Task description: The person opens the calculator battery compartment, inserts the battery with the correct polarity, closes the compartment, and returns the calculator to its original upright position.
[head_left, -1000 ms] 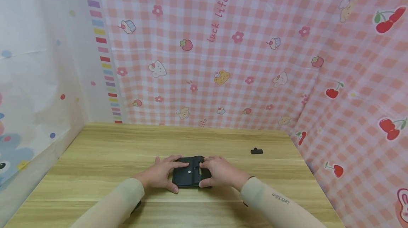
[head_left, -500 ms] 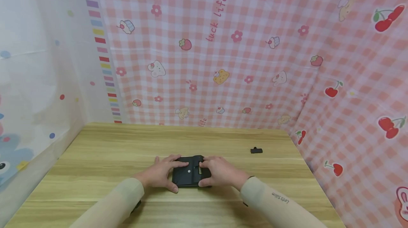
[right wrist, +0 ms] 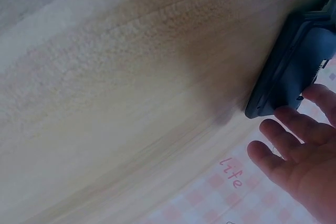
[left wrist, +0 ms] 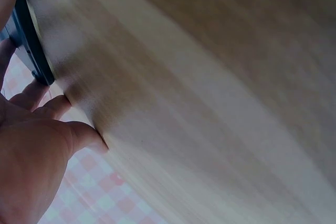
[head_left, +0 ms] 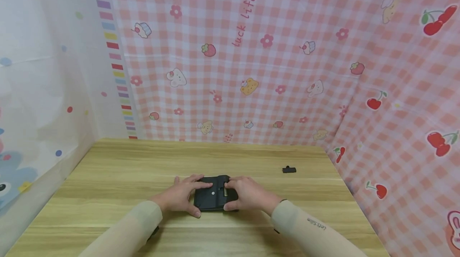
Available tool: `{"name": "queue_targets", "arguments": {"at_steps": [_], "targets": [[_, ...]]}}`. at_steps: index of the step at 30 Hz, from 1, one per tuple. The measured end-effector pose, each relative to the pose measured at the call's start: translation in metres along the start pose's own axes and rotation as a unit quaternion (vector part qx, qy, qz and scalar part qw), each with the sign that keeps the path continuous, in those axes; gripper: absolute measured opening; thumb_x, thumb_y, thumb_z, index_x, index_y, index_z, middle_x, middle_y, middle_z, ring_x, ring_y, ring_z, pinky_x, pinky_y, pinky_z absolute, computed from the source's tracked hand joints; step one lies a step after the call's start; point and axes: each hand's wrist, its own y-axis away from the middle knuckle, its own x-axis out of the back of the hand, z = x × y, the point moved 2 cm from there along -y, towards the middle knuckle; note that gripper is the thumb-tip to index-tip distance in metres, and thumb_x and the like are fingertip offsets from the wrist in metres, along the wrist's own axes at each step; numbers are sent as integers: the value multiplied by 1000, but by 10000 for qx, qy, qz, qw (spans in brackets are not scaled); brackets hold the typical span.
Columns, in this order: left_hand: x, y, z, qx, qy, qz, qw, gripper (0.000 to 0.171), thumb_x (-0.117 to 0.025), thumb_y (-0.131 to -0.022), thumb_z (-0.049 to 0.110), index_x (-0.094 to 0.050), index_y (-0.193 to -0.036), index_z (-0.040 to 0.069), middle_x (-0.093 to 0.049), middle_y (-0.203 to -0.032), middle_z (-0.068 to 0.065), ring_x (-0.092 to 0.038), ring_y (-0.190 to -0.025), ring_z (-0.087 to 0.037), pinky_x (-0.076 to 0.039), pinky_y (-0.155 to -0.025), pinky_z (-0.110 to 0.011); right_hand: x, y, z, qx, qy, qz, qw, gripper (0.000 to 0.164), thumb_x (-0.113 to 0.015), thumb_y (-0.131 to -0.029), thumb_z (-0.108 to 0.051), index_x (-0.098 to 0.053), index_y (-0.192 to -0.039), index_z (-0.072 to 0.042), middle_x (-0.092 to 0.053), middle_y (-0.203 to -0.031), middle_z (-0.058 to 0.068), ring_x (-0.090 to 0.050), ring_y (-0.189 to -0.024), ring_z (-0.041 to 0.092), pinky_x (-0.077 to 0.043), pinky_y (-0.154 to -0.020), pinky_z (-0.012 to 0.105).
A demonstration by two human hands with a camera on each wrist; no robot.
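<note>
Only head view: white dot (head_left: 213,193) on device (head_left: 206,200).

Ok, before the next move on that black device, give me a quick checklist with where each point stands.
1. Left hand on the black device: ok, thumb and fingers at its left end.
2. Right hand in position: ok, a fingertip at the slot.
3. Slot covered: not ok, a yellowish strip shows in it.
4. Strip fully seated: cannot tell, too small and close to the fingers.
5. Device fully flat: cannot tell, the hands cover parts of both ends.
6. Small black piece out of the way: ok, it lies apart on the table, beyond the right hand.
</note>
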Motion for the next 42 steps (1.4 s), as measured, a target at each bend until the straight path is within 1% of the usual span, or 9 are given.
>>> {"name": "queue_targets", "arguments": {"at_steps": [4,7,14,22,31,35,42], "targets": [[0,0,0,-3,-32,3,10000,94,-98,-73,40,-56,-157,32,-29,-176,-15,-21,-165,-44,3,-123,-84,-1,0,1,-22,-53,30,10000,68,-84,-91,-52,-68,-142,-10,-68,-147,10,-62,-140,29,-50,-119,49],[0,0,0,-4,-43,9,10000,94,-98,-73,40,-56,-157,33,-29,-176,-15,-21,-165,-44,3,-122,-84,-2,0,2,-75,-164,50,9998,70,-84,-90,-52,-65,-144,-10,-69,-145,9,-62,-139,28,-51,-117,48],[0,1,1,3,-8,6,10000,94,-98,-73,39,-56,-157,32,-29,-176,-15,-20,-165,-45,3,-123,-84,-3,1,3,-280,-367,59,9989,84,-85,-89,-55,-53,-153,-11,-65,-149,13,-62,-138,29,-50,-117,49],[1,0,0,-14,-16,13,10000,94,-98,-73,39,-55,-157,32,-29,-176,-15,-19,-165,-46,3,-122,-84,-2,2,2,-257,-357,96,9990,85,-85,-88,-55,-52,-154,-12,-65,-149,14,-62,-138,30,-49,-117,49],[-2,-2,-3,-34,-54,21,10000,96,-98,-72,41,-55,-157,33,-29,-176,-15,-21,-165,-44,3,-122,-85,0,4,4,-166,-455,118,9988,86,-85,-88,-55,-52,-155,-12,-63,-151,14,-61,-140,31,-49,-118,50],[-2,-2,-3,-64,-61,18,10000,96,-98,-72,41,-55,-157,32,-29,-176,-15,-20,-165,-45,2,-121,-86,6,7,9,-208,-553,210,9980,83,-85,-89,-53,-54,-154,-11,-64,-151,13,-61,-139,32,-50,-117,52],[-1,-1,-3,-104,-62,33,9999,95,-99,-73,41,-56,-156,31,-29,-176,-15,-21,-165,-45,2,-121,-86,27,19,27,-350,-559,487,9966,75,-84,-92,-44,-56,-153,-10,-65,-150,13,-63,-137,36,-51,-115,56]]}}
